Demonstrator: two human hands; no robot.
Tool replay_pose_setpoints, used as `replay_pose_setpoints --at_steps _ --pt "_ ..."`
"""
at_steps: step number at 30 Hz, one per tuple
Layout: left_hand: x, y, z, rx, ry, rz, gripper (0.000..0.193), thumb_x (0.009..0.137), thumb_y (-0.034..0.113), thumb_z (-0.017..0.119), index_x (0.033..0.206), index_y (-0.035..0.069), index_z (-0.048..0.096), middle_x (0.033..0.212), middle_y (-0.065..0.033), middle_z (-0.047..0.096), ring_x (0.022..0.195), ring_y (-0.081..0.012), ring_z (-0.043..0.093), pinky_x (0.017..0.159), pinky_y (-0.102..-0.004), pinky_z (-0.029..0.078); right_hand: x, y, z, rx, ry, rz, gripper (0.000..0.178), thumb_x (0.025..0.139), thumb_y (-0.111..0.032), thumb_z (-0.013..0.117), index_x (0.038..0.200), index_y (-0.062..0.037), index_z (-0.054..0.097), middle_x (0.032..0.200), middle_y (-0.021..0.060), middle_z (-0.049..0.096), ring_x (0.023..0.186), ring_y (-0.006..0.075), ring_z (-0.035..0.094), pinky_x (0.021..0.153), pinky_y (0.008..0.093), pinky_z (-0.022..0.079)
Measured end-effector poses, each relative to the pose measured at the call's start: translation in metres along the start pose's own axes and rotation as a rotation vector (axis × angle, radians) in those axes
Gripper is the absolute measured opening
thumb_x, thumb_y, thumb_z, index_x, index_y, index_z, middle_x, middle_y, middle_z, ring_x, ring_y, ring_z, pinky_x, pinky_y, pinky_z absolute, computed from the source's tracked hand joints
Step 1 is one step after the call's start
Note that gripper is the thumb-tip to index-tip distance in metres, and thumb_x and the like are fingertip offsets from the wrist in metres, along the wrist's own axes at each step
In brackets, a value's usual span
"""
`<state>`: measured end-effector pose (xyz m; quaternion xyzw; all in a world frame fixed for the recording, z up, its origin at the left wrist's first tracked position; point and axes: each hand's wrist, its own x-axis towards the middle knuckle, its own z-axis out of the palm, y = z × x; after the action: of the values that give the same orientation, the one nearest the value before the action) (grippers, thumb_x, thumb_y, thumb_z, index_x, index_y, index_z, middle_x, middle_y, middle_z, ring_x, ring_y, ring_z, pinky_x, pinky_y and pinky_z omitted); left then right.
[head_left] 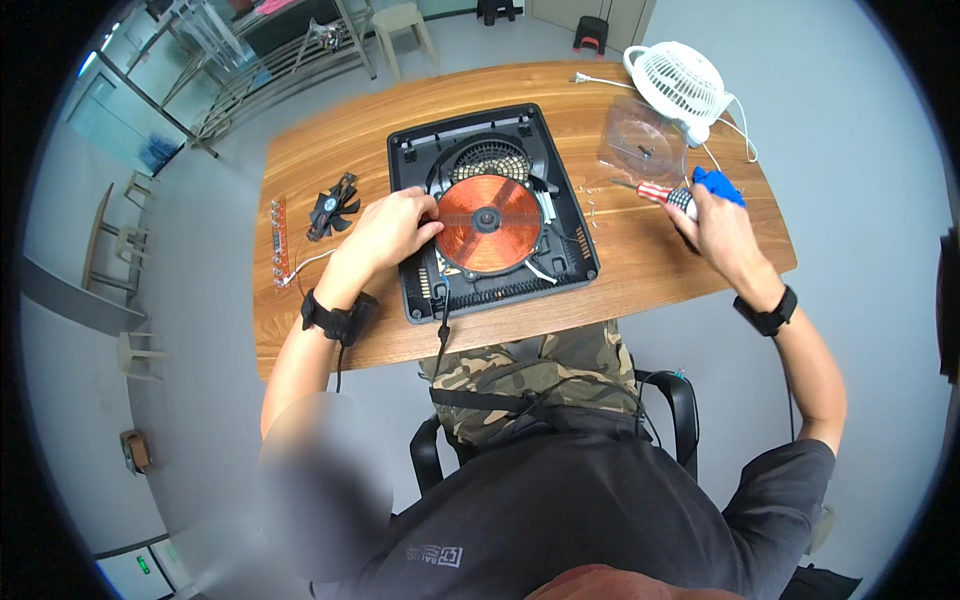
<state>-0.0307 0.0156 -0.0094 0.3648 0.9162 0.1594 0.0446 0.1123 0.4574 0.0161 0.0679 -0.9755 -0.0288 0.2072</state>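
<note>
Copper coil disc point(488, 240), left hand point(395, 228) at its left rim; right hand point(722, 232) wrapped round striped screwdriver point(665, 195).
Left grip: fingers curled, pinch or mere touch cannot be told. Coil: seated in open dark casing point(510, 297), mid-table point(660, 270) between far and near edges; probably stiff, fairly weighty, windings smooth and easily scuffed; best taken by opposite points of its outer rim. Casing: likely light, rigid plastic. Screwdriver: toward table's right edge. Black fan point(333, 208): near left edge.
</note>
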Motion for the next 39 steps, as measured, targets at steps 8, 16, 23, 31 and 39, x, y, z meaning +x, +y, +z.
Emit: replay_pose_setpoints --at_steps 8,16,23,31,39 --pt "-0.011 -0.001 0.002 -0.061 0.041 -0.059 0.026 0.089 0.018 0.075 0.110 0.004 0.070 0.090 -0.0126 0.073 0.089 -0.0347 0.071 0.076 -0.0445 0.055 -0.013 -0.002 0.024 0.104 -0.053 0.082 0.044 0.095 -0.042 0.072 0.085 -0.0006 0.059 0.071 0.0231 0.065 0.065 0.0442 0.065 0.056 0.0501 0.052" --pt "-0.021 -0.014 -0.001 -0.072 0.051 -0.164 0.020 0.088 0.017 0.075 0.098 0.002 0.069 0.088 -0.0138 0.071 0.087 -0.0350 0.070 0.075 -0.0455 0.055 -0.026 -0.006 0.036 0.137 -0.242 0.161 0.042 0.093 -0.040 0.072 0.098 -0.0003 0.062 0.075 0.0237 0.070 0.070 0.0425 0.070 0.060 0.0488 0.056" --pt "-0.023 -0.022 0.002 -0.133 0.050 -0.068 0.014 0.087 0.014 0.075 0.092 0.002 0.070 0.086 -0.0129 0.069 0.082 -0.0324 0.068 0.073 -0.0430 0.054 -0.030 -0.011 0.058 0.245 -0.408 0.210 0.044 0.092 -0.039 0.071 0.103 0.0027 0.064 0.075 0.0262 0.069 0.071 0.0457 0.069 0.065 0.0519 0.056" --pt "-0.037 -0.033 0.010 -0.213 0.061 0.013 0.013 0.088 0.010 0.074 0.096 0.001 0.070 0.090 -0.0137 0.069 0.092 -0.0341 0.066 0.082 -0.0428 0.054 -0.029 -0.020 0.064 0.325 -0.377 0.272 0.044 0.091 -0.041 0.073 0.096 0.0023 0.064 0.076 0.0271 0.068 0.074 0.0456 0.069 0.067 0.0524 0.055" --pt "-0.063 -0.021 0.002 -0.235 0.065 -0.012 0.015 0.093 0.013 0.069 0.102 0.001 0.072 0.106 -0.0124 0.074 0.098 -0.0344 0.069 0.086 -0.0420 0.056 -0.031 -0.020 0.057 0.356 -0.386 0.306 0.049 0.091 -0.044 0.075 0.093 0.0025 0.061 0.075 0.0261 0.068 0.073 0.0461 0.068 0.066 0.0506 0.054"
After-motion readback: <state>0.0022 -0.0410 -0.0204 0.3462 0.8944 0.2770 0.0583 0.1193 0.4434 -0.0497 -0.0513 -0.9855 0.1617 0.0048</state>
